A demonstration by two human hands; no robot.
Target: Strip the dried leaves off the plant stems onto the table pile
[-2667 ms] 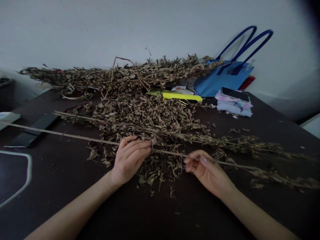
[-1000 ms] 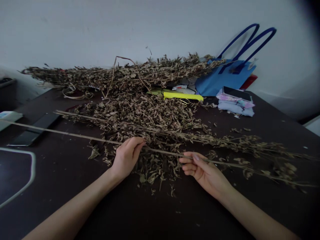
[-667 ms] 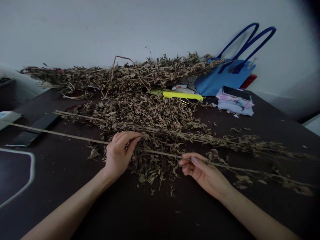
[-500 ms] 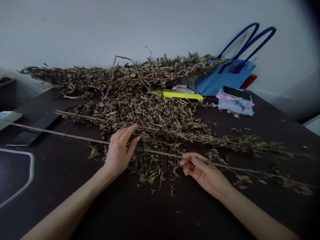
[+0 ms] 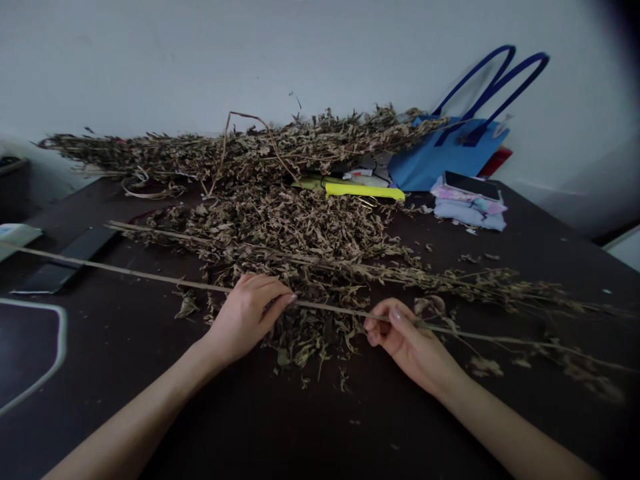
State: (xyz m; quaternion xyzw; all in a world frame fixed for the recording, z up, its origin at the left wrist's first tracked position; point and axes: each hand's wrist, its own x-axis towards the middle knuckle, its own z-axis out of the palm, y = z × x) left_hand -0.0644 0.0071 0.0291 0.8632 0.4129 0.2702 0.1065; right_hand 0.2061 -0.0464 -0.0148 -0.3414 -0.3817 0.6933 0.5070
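A long dried stem (image 5: 330, 307) runs from the left edge to the lower right, with leaves toward its right end. My left hand (image 5: 253, 310) is closed round it near the middle, thumb and fingers together. Farther right, my right hand (image 5: 405, 337) pinches the same stem between thumb and fingers. Beneath and behind the hands lies a heap of dry, crumpled leaves (image 5: 300, 220). Another leafy stem (image 5: 425, 275) crosses the front of the heap, behind both hands.
On the dark table (image 5: 300, 433), a large dried bundle (image 5: 200, 153) lies along the wall. Behind the heap is a yellow object (image 5: 365, 192). At the right are a blue bag (image 5: 445, 157) and a phone (image 5: 471, 185) on folded cloth (image 5: 470, 212). A black flat object (image 5: 67, 260) lies left.
My left hand has come down from above the stem, and its spread fingers have closed on it. The right hand has barely moved and keeps its pinch.
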